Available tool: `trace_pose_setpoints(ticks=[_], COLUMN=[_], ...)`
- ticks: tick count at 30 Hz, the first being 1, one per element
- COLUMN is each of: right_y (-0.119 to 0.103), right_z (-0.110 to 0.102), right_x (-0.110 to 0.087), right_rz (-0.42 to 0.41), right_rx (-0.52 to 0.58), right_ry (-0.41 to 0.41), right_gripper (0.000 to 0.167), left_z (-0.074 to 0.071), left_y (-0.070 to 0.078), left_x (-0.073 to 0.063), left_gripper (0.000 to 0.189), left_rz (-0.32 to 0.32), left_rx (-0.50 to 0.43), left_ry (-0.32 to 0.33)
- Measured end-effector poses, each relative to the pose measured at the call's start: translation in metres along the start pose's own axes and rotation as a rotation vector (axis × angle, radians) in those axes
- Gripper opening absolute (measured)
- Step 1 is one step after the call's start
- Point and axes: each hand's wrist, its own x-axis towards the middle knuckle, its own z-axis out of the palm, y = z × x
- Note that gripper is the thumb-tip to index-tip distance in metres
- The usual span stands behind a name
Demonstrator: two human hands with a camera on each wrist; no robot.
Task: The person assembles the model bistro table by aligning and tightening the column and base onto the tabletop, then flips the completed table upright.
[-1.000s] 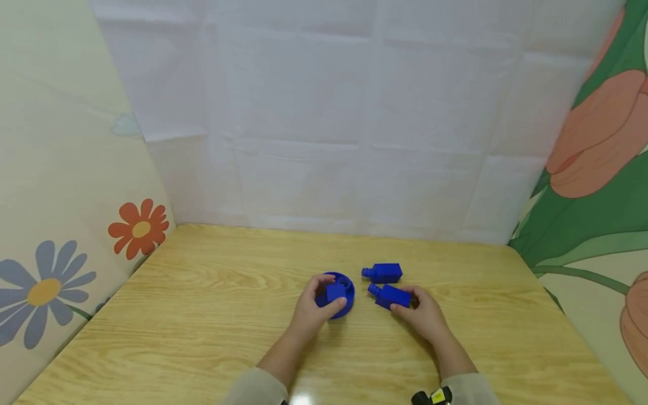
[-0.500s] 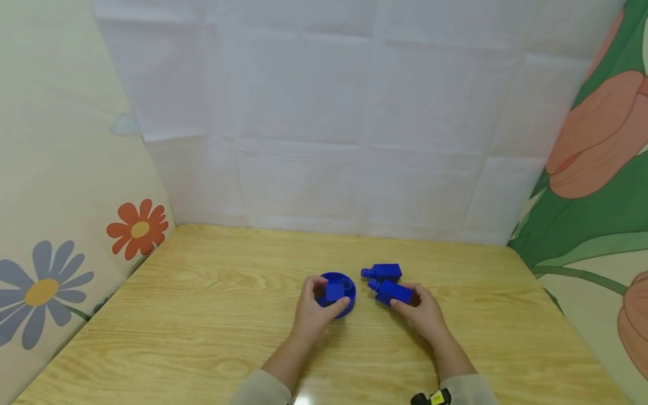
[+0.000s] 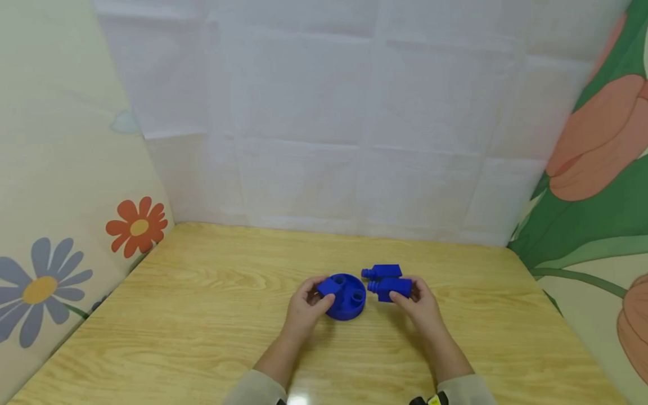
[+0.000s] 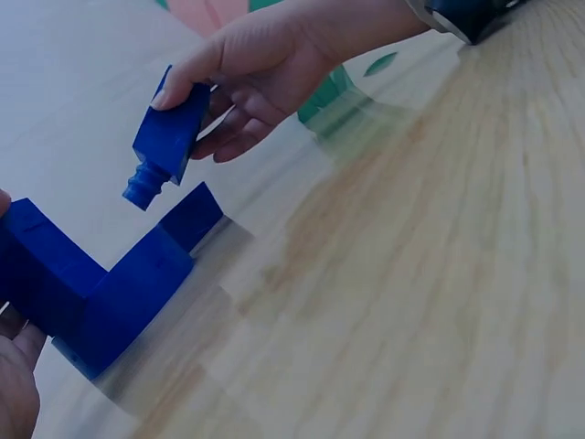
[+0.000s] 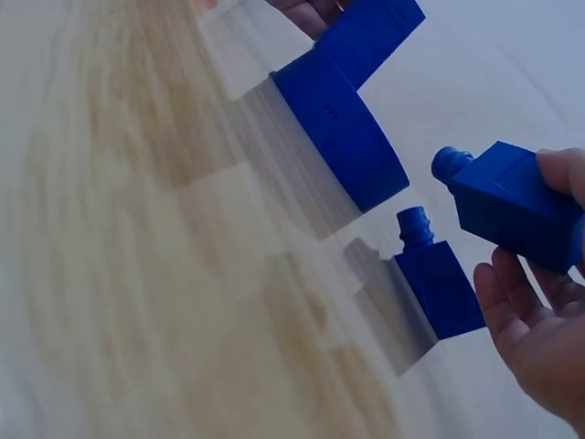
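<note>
1. Standing on the tabletop between the hands, the round blue base [image 3: 346, 315] shows two ring-shaped sockets, the near-right socket [image 3: 358, 296] and the far socket [image 3: 338, 279].
2. A square-sided blue block [image 3: 328, 288] rises from the left part of the base; how it is seated below is hidden.
3. The left hand [image 3: 305, 311] grasps this upright block, thumb on the near side and fingers beyond it.
4. The right hand [image 3: 423, 306] pinches a threaded blue block [image 3: 391, 288] between thumb and fingers, clear of the table, its screw neck turned toward the base but apart from it.
5. Just behind the held piece, a second threaded block [image 3: 387, 271] lies on its side upon the table, neck likewise toward the base.
6. Step in hand, as judged: bringing a threaded piece to the steadied base. The next move would call for tipping the neck downward, aligning it with a socket, then probably turning it in.
7. Surroundings: wood-grained table [image 3: 212, 315], white cloth [image 3: 304, 112] behind, and flower-printed panels at left [image 3: 55, 157] and right [image 3: 602, 225].
</note>
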Motion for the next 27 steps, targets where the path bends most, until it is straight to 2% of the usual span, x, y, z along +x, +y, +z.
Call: trace_pose_setpoints(ticks=[4,9,20,27], right_y=[-0.006,-0.013,-0.026,-0.032], right_z=[0.004,0.01,0.021,0.028], right_x=[-0.001,0.002,0.008,0.012], right_rz=[-0.008,-0.059,-0.171,-0.215], right_rx=[-0.004,-0.028,-0.191,-0.289], right_ry=[-0.008,-0.013,-0.134,-0.184], right_gripper=[0.045,0.044,0.042,0.052], left_z=[-0.003,-0.008,-0.013,-0.012], left_y=[0.001,0.003,0.004,0.003], left_x=[0.001,0.003,0.007,0.008], left_gripper=[0.042,0.041,0.042,0.042], left_rz=[0.013,0.017,-0.032,-0.043], left_rx=[0.017,0.001,-0.027,-0.038], left_ry=[0.022,0.014,0.009,0.032])
